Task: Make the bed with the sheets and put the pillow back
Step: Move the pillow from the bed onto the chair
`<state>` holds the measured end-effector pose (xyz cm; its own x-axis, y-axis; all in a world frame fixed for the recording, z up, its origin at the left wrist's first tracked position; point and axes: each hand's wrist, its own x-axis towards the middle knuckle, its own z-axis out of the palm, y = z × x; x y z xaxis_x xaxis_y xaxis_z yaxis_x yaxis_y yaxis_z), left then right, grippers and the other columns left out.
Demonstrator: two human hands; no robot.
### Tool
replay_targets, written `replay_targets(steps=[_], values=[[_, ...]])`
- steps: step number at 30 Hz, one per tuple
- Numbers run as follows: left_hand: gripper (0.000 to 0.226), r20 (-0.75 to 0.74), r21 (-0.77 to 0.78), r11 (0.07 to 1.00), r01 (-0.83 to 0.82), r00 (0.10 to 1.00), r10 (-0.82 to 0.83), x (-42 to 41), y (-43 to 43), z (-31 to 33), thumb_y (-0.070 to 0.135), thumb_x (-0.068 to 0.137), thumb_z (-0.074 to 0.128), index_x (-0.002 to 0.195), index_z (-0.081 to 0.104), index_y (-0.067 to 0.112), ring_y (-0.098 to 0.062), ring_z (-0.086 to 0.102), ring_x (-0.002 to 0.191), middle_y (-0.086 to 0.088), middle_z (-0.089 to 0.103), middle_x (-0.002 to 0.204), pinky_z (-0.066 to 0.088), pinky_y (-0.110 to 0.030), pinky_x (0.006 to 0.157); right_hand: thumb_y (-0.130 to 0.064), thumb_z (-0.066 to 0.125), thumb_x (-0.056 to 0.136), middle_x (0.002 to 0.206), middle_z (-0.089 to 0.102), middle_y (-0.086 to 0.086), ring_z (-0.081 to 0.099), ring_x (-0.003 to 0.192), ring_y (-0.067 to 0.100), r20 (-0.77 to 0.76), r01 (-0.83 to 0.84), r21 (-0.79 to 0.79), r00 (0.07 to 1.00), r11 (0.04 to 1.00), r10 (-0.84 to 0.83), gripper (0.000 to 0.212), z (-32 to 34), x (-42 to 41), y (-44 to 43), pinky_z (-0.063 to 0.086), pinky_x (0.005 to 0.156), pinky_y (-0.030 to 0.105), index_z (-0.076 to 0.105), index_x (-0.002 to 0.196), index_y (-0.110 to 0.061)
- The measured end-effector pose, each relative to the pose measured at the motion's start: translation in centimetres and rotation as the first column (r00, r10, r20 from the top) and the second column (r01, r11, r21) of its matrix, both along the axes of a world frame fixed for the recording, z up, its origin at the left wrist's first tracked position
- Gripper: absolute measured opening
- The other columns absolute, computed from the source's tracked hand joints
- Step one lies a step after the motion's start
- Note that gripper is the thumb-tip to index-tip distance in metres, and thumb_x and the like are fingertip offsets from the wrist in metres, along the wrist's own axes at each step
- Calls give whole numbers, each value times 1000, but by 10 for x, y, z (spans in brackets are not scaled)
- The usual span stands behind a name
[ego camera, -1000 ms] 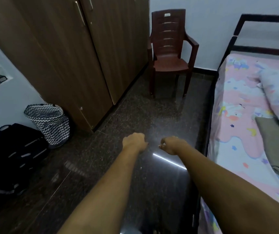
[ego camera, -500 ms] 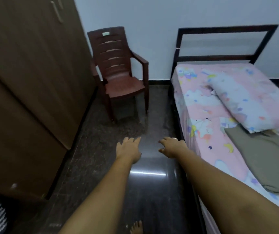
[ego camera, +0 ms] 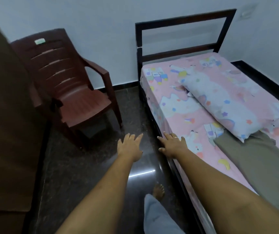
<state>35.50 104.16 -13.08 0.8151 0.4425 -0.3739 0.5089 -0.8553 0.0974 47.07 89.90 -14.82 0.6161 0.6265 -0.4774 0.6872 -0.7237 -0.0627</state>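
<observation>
1. Standing beside the bed (ego camera: 180,180), we note our own grey trouser leg (ego camera: 157,215) and one bare foot (ego camera: 159,190) on the dark polished floor (ego camera: 78,174).
2. Both bare arms reach forward and hold nothing.
3. Left hand (ego camera: 129,147): palm down over the floor, between chair and bed, fingers straight and nearly together, thumb out to the side.
4. Right hand (ego camera: 173,146): palm down at the bed's near edge, fingers straight and slightly spread, a ring (ego camera: 176,137) on one. We cannot tell whether it touches the sheet (ego camera: 177,105).
5. The sheet, pink with a cartoon print, covers the mattress and hangs down over its near side.
6. A folded olive cloth (ego camera: 260,171) lies flat on the sheet, right of our right arm.
7. Pillow (ego camera: 219,105): printed case, lying aslant across the middle of the bed, its near corner on the cloth's far edge, well short of the headboard (ego camera: 184,17).
8. A brown wardrobe (ego camera: 5,124) fills the left side.
9. A maroon plastic chair (ego camera: 78,92) stands between wardrobe and bed, seat facing us.
10. The dark open-frame headboard stands against the pale wall (ego camera: 101,22).
</observation>
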Motion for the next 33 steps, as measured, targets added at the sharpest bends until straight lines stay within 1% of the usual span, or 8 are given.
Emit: replay_targets(steps=[4, 7, 11, 17, 23, 26, 28, 33], values=[[73, -36, -22, 999, 33, 999, -33, 103, 53, 10, 40, 94, 50, 151, 5, 32, -23, 4, 146, -1, 15, 157, 13, -51, 115, -48, 37, 98, 160, 2, -4, 5, 147, 23, -19, 69, 53, 997, 996, -68, 59, 7, 100, 47, 12, 114, 55, 12, 151, -35], [72, 30, -35, 998, 51, 998, -50, 191, 81, 28, 40, 95, 49, 152, 6, 31, -24, 5, 146, -2, 16, 157, 16, -51, 115, -48, 35, 98, 160, 1, -5, 4, 147, 22, 33, 102, 50, 994, 994, -104, 58, 22, 174, 66, 11, 114, 54, 13, 151, -35], [70, 114, -153, 983, 98, 990, -81, 290, 92, 41, 41, 94, 47, 151, 8, 29, -25, 8, 144, -3, 19, 155, 21, -52, 113, -49, 34, 98, 160, -2, -6, 2, 147, 21, 49, 198, 27, 979, 980, -199, 59, 38, 258, 74, 10, 114, 53, 10, 151, -37], [72, 69, -269, 938, 218, 976, -207, 426, 90, 15, 42, 94, 47, 151, 6, 27, -27, 14, 142, -4, 23, 153, 25, -44, 110, -48, 36, 98, 160, 0, -7, 5, 146, 21, 74, 385, 35, 919, 922, -387, 59, 36, 363, 58, 15, 113, 51, 10, 151, -37], [75, 35, -319, 809, 493, 859, -510, 566, 76, -17, 41, 91, 51, 151, 9, 27, -30, 21, 141, -7, 25, 153, 28, -45, 110, -48, 36, 99, 160, -6, -6, 0, 147, 23, 6, 690, -43, 724, 723, -690, 61, 9, 453, 23, 11, 115, 54, 6, 151, -37], [75, 12, -359, 785, 505, 843, -537, 618, 82, -36, 40, 91, 51, 151, 9, 25, -26, 15, 144, -6, 19, 156, 25, -42, 113, -48, 37, 98, 160, -4, -6, 1, 147, 23, -45, 781, -45, 622, 624, -782, 62, -5, 484, 27, 13, 114, 53, 7, 151, -37], [74, -8, -399, 783, 477, 852, -523, 645, 83, -53, 38, 90, 53, 151, 12, 24, -25, 21, 142, -5, 26, 154, 28, -40, 111, -48, 38, 98, 160, -3, -5, 2, 147, 23, -100, 837, -22, 542, 547, -834, 62, -14, 502, 37, 13, 114, 52, 8, 151, -36], [72, -108, -535, 775, 336, 882, -458, 676, 65, -76, 34, 92, 54, 150, 16, 17, -26, 38, 134, -10, 39, 147, 29, -30, 108, -48, 40, 97, 160, -3, -6, 2, 147, 22, -140, 889, -15, 451, 458, -881, 64, -27, 525, 43, 14, 114, 51, 7, 151, -36]])
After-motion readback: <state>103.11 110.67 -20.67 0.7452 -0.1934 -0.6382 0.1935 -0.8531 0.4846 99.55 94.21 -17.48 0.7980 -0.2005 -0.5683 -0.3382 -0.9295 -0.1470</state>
